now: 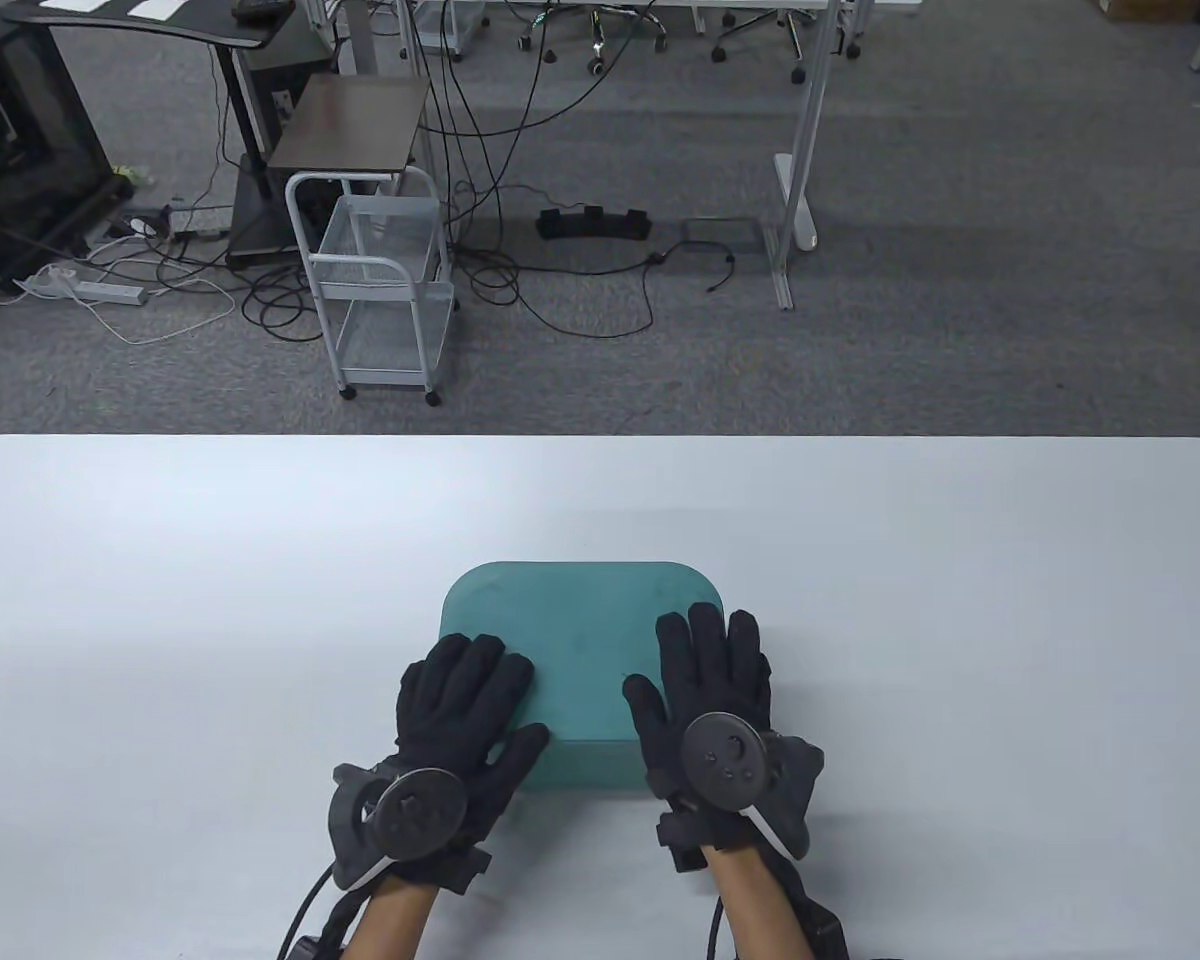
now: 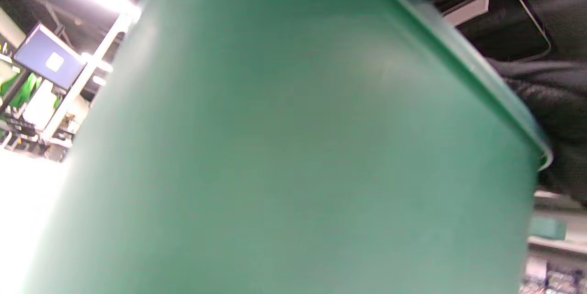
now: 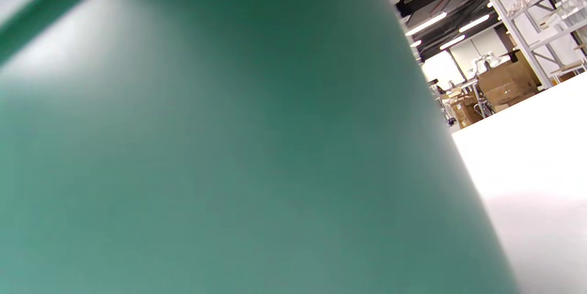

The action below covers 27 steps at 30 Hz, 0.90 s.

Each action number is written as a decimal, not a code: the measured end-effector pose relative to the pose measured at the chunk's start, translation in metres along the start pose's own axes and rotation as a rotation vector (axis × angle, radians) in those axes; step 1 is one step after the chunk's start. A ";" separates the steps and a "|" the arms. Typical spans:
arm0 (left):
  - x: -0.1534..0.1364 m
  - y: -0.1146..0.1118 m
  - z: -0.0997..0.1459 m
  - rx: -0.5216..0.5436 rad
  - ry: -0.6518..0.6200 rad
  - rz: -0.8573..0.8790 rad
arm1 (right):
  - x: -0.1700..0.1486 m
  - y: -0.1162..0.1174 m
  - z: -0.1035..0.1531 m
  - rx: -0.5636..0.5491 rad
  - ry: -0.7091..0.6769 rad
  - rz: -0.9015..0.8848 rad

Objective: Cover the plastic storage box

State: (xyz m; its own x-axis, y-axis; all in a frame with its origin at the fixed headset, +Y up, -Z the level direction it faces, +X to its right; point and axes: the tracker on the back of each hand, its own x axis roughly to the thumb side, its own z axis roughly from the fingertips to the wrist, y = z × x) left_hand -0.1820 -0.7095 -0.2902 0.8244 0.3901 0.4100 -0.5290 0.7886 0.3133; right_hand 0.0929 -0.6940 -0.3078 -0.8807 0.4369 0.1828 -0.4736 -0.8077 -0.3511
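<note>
White table (image 1: 210,600) under everything. Green storage box (image 1: 580,640), lid on, sits right under both palms. Left hand (image 1: 455,705) and right hand (image 1: 705,680) flat, fingers spread on lid, probably pressing it shut evenly.

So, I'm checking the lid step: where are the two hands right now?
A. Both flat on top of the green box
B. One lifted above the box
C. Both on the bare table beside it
A: the left hand and right hand both lie spread on the near corners of the green box.
</note>
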 end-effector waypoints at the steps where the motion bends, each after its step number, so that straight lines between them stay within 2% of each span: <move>1: -0.004 0.003 0.002 0.019 0.020 0.024 | -0.002 -0.004 0.000 -0.027 0.006 -0.020; 4: -0.012 0.022 0.004 0.095 0.028 0.069 | -0.012 -0.017 -0.001 -0.065 0.060 -0.074; 7: -0.022 0.040 0.007 0.170 0.057 0.039 | -0.028 -0.028 0.000 -0.084 0.136 -0.121; 9: -0.034 0.044 0.010 0.167 0.102 0.026 | -0.041 -0.031 0.001 -0.080 0.197 -0.134; 13: -0.064 0.036 0.019 0.097 0.232 0.025 | -0.073 -0.029 0.012 -0.070 0.337 -0.129; 15: -0.072 0.033 0.022 0.073 0.272 0.055 | -0.086 -0.026 0.017 -0.040 0.393 -0.120; 18: -0.074 0.033 0.023 0.094 0.290 0.120 | -0.100 -0.022 0.021 -0.002 0.462 -0.138; 27: -0.071 0.033 0.022 0.095 0.274 0.093 | -0.096 -0.016 0.019 0.025 0.449 -0.127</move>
State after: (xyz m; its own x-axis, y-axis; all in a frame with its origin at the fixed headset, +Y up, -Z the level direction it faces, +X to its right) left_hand -0.2626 -0.7212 -0.2900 0.7882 0.5826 0.1983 -0.6107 0.7003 0.3697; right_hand 0.1852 -0.7308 -0.3025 -0.7288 0.6565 -0.1946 -0.5822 -0.7437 -0.3285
